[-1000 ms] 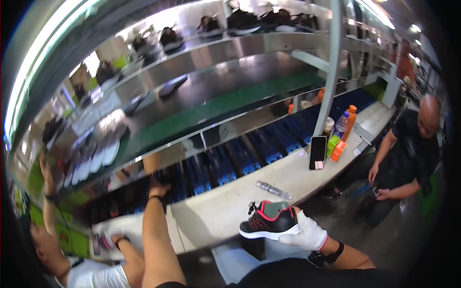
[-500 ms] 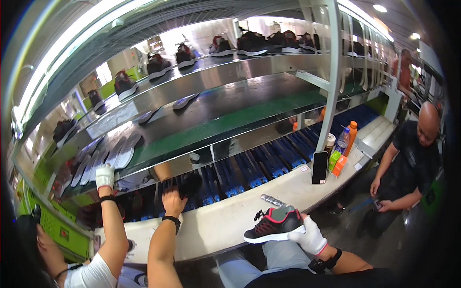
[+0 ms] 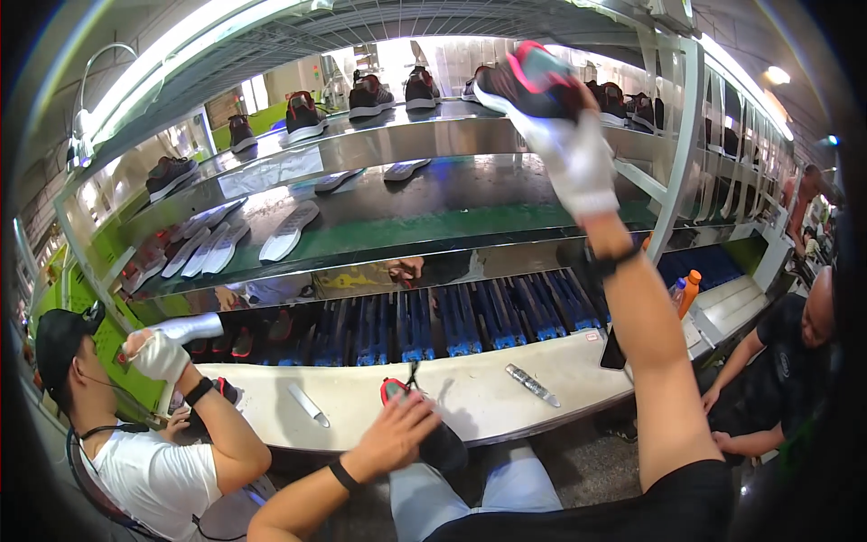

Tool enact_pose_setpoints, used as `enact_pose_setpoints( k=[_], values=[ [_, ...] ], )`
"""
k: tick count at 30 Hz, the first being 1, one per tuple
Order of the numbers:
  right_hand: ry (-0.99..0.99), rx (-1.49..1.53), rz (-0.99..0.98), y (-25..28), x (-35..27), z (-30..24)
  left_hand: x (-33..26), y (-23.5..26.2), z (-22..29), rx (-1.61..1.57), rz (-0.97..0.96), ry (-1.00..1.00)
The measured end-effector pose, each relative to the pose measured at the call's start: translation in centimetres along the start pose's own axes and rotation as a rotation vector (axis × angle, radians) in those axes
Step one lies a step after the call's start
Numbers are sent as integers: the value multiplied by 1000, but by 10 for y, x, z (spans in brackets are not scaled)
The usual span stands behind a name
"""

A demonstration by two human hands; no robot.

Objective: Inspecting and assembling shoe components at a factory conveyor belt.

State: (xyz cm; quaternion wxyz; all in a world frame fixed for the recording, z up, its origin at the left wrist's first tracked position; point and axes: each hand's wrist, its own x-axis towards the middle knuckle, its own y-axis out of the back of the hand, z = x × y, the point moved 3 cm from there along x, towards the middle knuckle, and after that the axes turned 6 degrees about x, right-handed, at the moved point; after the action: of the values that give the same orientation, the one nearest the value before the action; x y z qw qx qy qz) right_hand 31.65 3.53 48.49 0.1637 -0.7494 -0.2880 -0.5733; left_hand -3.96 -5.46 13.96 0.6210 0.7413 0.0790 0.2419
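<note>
Steel shelving [image 3: 397, 144] in tiers, glossy, with dark shoes on top and pale flat insoles below; pale worktop [image 3: 488, 388] beneath. Orange bottle [image 3: 688, 291] stands at the bench's right end. Right hand [image 3: 578, 163], in a white fabric glove, fingers wrapped around a black-and-pink sneaker [image 3: 524, 81] raised at top-shelf height. Left hand [image 3: 397, 434], bare, fingers spread narrow, rests on a black shoe [image 3: 424, 425] with red lining at the bench edge.
</note>
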Motion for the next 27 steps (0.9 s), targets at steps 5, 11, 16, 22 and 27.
enact_pose_setpoints(
  k=[5, 11, 16, 22, 27],
  values=[
    [-193, -331, -172, -93, 64, 89, -19, -42, 70, -130, -60, -27],
    [69, -153, -959, -237, -116, 24, -12, -85, 44, -14, 256, -110],
    [235, 67, -1089, -347, -171, -71, 26, -30, 12, -214, 435, -64],
    [178, 63, -1311, -406, -153, -117, 28, 27, 35, -923, 621, 357],
    [35, 129, -1118, -384, -147, -110, 39, 25, 46, -917, 585, 396]
  ],
)
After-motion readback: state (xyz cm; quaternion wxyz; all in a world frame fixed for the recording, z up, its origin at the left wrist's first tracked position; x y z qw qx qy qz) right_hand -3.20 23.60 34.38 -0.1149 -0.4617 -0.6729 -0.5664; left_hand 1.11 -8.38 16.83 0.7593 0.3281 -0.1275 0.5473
